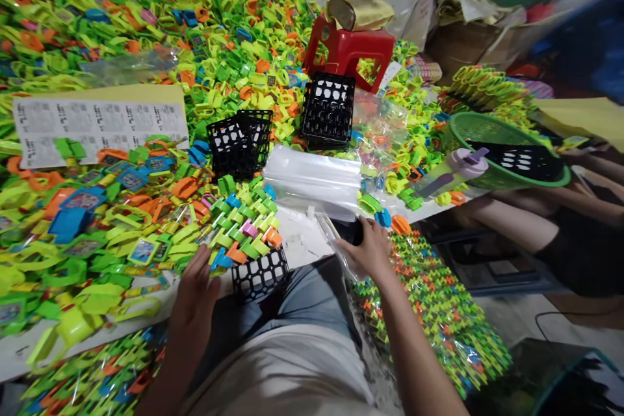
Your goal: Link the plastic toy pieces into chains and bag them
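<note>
My left hand (pixel 195 276) is at the table's front edge with fingers stretched and thumb apart, beside a black grid tray (pixel 260 274). Rows of green, yellow, orange and blue plastic pieces (pixel 246 224) stand in the tray's far part; its near part is bare and overhangs my lap. My right hand (pixel 368 246) has its thumb and fingers around a clear plastic bag (pixel 347 261), near the table edge. Something dark shows between thumb and fingers. Just beyond lies a stack of clear plastic bags (pixel 312 179). Loose toy watches (pixel 143 250) lie heaped left of the tray.
More black grid trays (pixel 329 107) lie behind the bags, before a red stool (pixel 348 49). A label sheet (pixel 100 127) is at left. A pink-lidded bottle (pixel 455 169) and green basket (pixel 507 143) stand right, near another person's arm (pixel 511 218). Bagged watch sets (pixel 429 299) lie below.
</note>
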Demonstrator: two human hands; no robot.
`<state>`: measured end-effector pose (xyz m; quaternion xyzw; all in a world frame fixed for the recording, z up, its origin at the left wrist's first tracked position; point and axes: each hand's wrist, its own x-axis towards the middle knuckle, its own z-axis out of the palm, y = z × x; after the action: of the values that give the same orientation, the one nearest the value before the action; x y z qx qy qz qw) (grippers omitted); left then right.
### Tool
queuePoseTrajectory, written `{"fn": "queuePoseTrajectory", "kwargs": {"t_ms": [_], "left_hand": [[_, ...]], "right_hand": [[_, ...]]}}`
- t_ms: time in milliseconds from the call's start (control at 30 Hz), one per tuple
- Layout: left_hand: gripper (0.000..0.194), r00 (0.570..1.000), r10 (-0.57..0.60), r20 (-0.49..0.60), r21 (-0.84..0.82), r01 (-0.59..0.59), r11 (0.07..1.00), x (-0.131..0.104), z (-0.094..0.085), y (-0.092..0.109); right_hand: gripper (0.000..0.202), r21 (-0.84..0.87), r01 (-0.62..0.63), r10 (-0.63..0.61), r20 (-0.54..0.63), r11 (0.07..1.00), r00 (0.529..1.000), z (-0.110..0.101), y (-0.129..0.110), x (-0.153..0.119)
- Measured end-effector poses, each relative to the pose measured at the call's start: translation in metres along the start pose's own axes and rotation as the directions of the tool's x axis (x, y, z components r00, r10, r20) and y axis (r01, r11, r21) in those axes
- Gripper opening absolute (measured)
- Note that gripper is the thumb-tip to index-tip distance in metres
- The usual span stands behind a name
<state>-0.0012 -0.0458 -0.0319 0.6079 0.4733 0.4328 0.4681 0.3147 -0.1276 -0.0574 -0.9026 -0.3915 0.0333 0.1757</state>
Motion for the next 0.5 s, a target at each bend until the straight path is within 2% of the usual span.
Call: {"fn": "queuePoseTrajectory", "kwargs": {"t_ms": [100,200,333,500], "left_hand": [[0.037,0.998,0.055,-0.032,0.042,-0.054,0.998,0.001,-0.005,0.007],[0.036,0.995,0.078,-0.064,0.052,-0.075,0.996,-0.001,-0.008,0.010],[0.036,0.991,0.095,-0.096,0.011,-0.095,0.995,-0.006,-0.009,0.012],[0.035,0.974,0.205,-0.098,0.031,-0.203,0.979,-0.008,-0.010,0.015]], "right_hand": [[0.083,-0.029,-0.042,0.044,0.049,0.999,0.998,-0.002,-0.011,0.008],[0.077,-0.067,-0.052,0.053,0.011,0.996,0.999,-0.003,-0.018,0.010],[0.065,-0.118,0.000,-0.007,-0.055,0.993,0.998,-0.001,-0.018,0.006],[0.067,-0.052,0.070,-0.069,0.010,0.996,0.998,-0.007,-0.014,0.013]]}}
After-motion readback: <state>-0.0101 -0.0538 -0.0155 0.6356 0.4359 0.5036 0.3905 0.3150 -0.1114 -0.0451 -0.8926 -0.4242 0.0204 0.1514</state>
